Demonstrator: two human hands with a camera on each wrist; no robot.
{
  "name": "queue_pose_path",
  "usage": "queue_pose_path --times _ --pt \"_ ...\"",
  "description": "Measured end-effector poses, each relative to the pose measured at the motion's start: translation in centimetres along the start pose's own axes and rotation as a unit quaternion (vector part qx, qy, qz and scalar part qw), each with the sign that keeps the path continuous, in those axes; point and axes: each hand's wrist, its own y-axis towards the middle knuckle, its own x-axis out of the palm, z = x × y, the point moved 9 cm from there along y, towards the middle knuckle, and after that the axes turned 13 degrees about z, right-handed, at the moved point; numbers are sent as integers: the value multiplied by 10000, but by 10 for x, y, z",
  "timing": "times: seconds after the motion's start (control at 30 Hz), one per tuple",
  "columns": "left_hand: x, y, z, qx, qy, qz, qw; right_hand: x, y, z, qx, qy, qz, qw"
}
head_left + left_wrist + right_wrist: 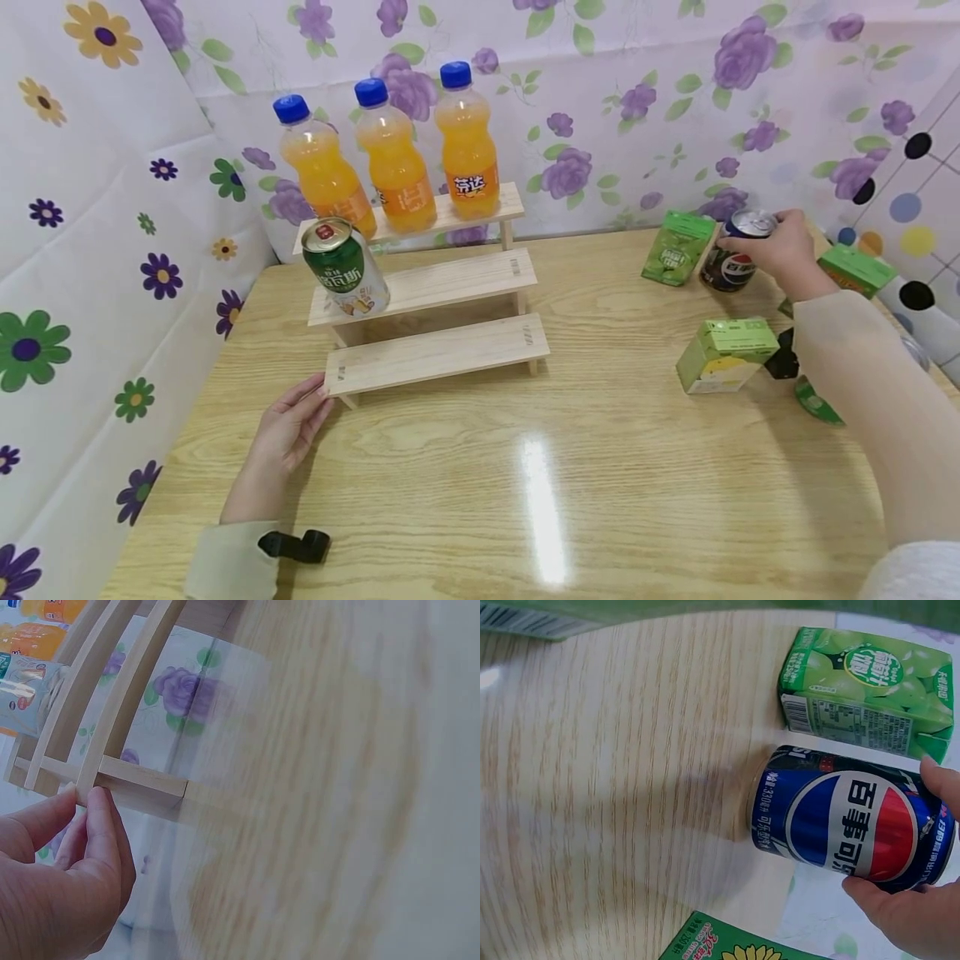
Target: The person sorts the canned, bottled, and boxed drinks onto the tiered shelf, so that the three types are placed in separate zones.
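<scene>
My left hand pinches the front left corner of a three-step wooden shelf between thumb and fingers, also plain in the left wrist view. With my right hand I grip a blue Pepsi can near its top; it stands upright on the table at the far right. Three orange soda bottles with blue caps stand on the shelf's top step. A green and white can is on the left end of the middle step. The bottom step bears nothing.
Left of the Pepsi can stands a green juice carton. Another green carton is to its right, partly behind my arm. Nearer stands a yellow-green carton. A green can is mostly hidden by my forearm. Flowered cloth hangs behind the table.
</scene>
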Motion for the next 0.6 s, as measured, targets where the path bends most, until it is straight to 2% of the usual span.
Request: queue_pose_path --times 0.33,0.6 --pt "4 0 2 -6 -127 -18 9999 -2 -5 -15 -433 -196 -337 9983" --pt "2 -2 0 -84 -165 -53 9998 2 -12 -4 -429 -130 -454 9980"
